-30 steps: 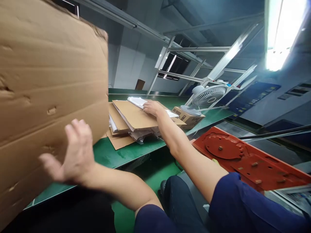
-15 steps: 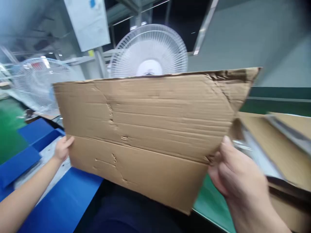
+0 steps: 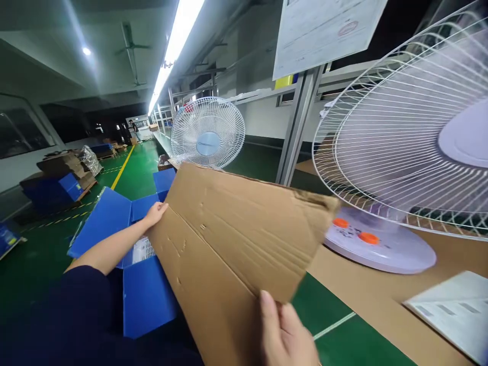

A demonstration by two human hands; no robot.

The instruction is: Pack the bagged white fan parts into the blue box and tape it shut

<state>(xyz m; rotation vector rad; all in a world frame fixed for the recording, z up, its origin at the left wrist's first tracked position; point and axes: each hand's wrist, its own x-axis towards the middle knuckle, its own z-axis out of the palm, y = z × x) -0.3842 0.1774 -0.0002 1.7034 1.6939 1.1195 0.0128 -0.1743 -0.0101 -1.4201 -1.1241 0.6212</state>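
A large creased cardboard sheet [image 3: 229, 239] hangs tilted between my two hands. My left hand [image 3: 155, 213] pinches its far left edge, close to the fold line. At the near right edge my right hand [image 3: 285, 330] grips it, thumb on the face toward me and the fingers partly hidden. Beyond the left part of the sheet stands a blue box [image 3: 147, 290] with its flaps spread open. White slatted material [image 3: 143, 249] shows inside it, partly covered by the sheet and my left arm.
A large fan [image 3: 381, 127] stands close on the right, its round base [image 3: 381, 249] on a cardboard-covered table. Another fan [image 3: 208, 134] is farther back. A metal post [image 3: 299, 127] carries a paper sign [image 3: 328, 35]. Stacked boxes [image 3: 66, 168] stand on the left floor.
My view has swung left, and the cardboard sheet has come with it toward the blue box, now angled lengthwise away from me. Both hands keep their hold on it.
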